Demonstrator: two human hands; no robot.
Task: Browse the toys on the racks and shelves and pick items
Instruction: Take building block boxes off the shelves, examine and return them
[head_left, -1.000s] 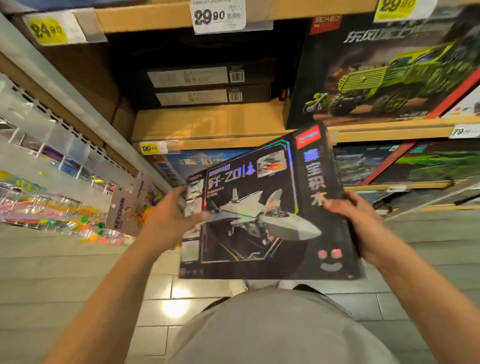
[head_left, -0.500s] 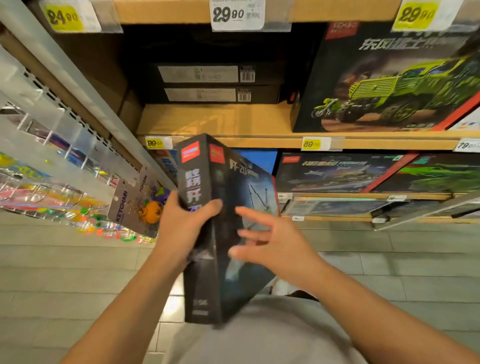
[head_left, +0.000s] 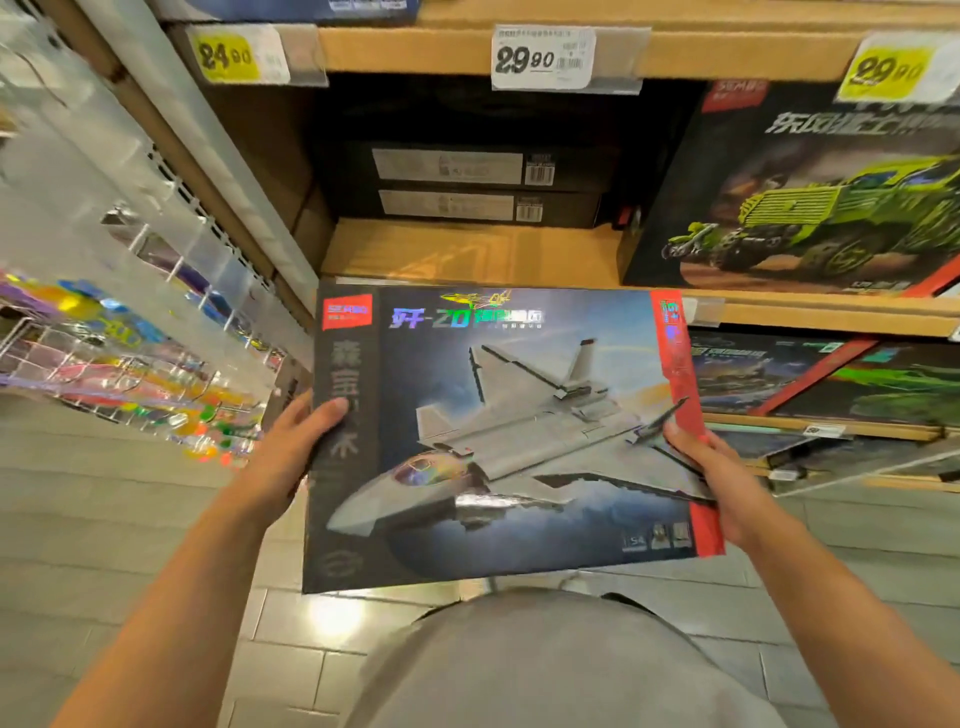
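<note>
Head view, left hand (head_left: 291, 452), right hand (head_left: 722, 483) gripping jet box (head_left: 519, 431)

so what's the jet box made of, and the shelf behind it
Jet box: looks like printed cardboard with a glossy finish; rainbow foil glints on the title and canopy. Both hands, left and right, hold its edges. Shelf: seems wood or wood-look board, matte, with a tan grain pattern.

Head view, facing down, close
</note>
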